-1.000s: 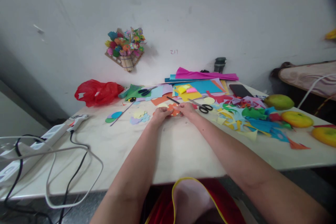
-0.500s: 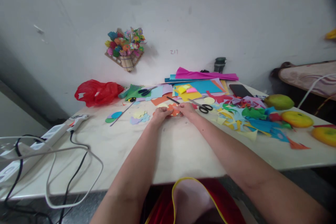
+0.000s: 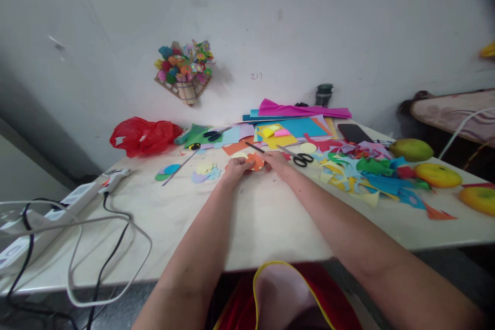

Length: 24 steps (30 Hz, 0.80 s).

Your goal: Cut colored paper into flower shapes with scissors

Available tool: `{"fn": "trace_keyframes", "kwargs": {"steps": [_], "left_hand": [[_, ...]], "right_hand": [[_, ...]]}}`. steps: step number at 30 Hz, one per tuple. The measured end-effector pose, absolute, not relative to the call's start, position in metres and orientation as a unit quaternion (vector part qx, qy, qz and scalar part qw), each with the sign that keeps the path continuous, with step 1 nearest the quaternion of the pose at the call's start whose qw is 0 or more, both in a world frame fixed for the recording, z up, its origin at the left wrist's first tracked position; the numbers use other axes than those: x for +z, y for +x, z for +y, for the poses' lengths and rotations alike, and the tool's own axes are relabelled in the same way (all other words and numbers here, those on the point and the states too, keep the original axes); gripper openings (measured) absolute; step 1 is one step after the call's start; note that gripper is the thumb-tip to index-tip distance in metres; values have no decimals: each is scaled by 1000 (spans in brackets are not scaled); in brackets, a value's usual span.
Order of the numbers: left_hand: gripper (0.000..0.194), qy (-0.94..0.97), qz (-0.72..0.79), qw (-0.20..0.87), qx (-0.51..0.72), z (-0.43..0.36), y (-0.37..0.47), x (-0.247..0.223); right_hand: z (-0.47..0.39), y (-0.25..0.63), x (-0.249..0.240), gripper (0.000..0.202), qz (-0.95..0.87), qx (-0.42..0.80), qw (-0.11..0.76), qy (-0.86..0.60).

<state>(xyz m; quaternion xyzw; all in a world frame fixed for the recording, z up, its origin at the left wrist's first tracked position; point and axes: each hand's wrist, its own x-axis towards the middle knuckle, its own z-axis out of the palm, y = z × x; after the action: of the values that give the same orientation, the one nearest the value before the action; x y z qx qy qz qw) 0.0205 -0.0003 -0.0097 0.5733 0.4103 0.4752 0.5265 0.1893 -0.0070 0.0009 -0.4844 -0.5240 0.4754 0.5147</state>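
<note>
Cut-out of orange paper (image 3: 256, 161) pinched at left edge by left hand (image 3: 236, 168); right hand (image 3: 276, 162) at its right edge, grip unclear. Black-handled scissors (image 3: 297, 155) right of cut-out.

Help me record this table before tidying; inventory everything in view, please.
Table: one, white, centre
Paper cutout: one, orange, centre
Stick: one, dark, centre
Scissors: two, black handles, centre right and back left
Paper scraps: many, mixed, right
Paper sheets: several, mixed, back
Circles: two, green and blue, left
Small cutouts: several, pastel, left
Rod: one, purplish, left
Fruits: three, green to orange, right
Phone: one, dark, back right
Plastic bag: one, red, back left
Sockets: several, white, left
Cables: several, black and white, left
Flower ornament: one, multicoloured, wall
Container: one, dark, back
Left hand: one, bare, on paper cutout
Right hand: one, bare, at its right
</note>
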Motion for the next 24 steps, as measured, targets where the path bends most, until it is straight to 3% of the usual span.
{"fn": "trace_keyframes", "kwargs": {"steps": [10, 17, 24], "left_hand": [[44, 564, 417, 526, 481, -3, 21, -7], [56, 471, 442, 586, 490, 3, 23, -1], [32, 490, 376, 617, 487, -3, 24, 1]], "right_hand": [[-10, 186, 5, 37, -530, 431, 521, -512], [-6, 187, 1, 27, -521, 438, 531, -505], [-4, 187, -1, 24, -516, 451, 544, -484]]}}
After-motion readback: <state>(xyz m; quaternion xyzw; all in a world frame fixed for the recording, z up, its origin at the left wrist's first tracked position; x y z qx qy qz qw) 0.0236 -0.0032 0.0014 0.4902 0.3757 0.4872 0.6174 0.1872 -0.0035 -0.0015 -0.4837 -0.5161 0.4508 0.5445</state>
